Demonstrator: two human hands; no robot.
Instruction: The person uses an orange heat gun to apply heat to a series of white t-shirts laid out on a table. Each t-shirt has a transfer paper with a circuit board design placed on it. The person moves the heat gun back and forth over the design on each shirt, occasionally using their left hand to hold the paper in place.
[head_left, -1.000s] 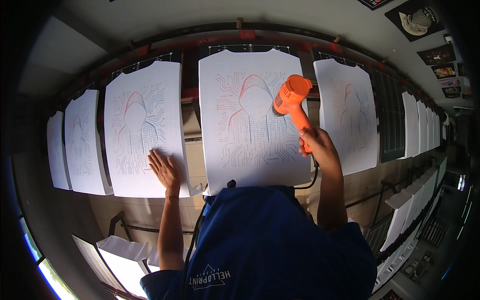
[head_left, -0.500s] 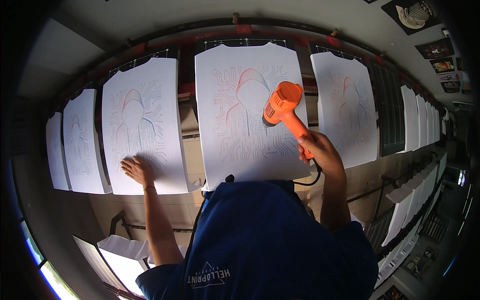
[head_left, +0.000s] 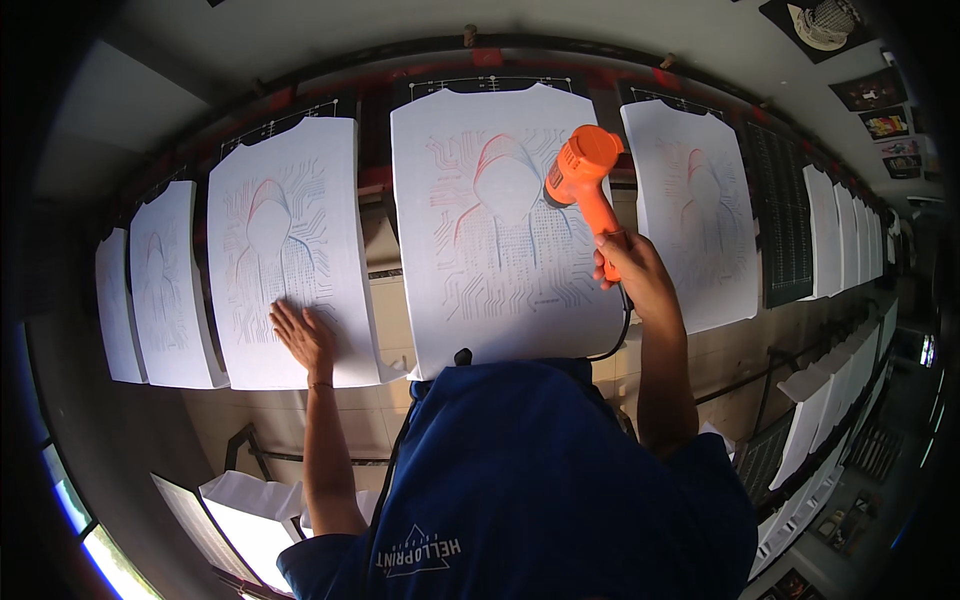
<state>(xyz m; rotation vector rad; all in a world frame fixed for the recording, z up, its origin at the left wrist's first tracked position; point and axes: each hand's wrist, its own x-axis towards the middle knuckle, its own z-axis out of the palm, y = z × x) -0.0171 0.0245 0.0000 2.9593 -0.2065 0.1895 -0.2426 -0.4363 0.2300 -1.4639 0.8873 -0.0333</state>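
Observation:
My right hand grips the handle of an orange heat gun. Its dark nozzle points down and left over the right part of a white T-shirt, which lies on a board straight in front of me. A hooded figure with circuit lines, in red and blue, is printed on that shirt. My left hand, fingers stretched, lies flat on the lower print of a second white T-shirt to the left. From the heat gun's handle a black cord runs down toward my body.
More white printed shirts on boards stand in the row, one at the right and others farther left. A bare dark board follows at the right. Behind the row runs a dark rail. Other shirts hang on racks below, on both sides.
The heat gun has moved up and slightly right over the middle shirt, with my right hand. My left hand has slid right and a little up on the left shirt.

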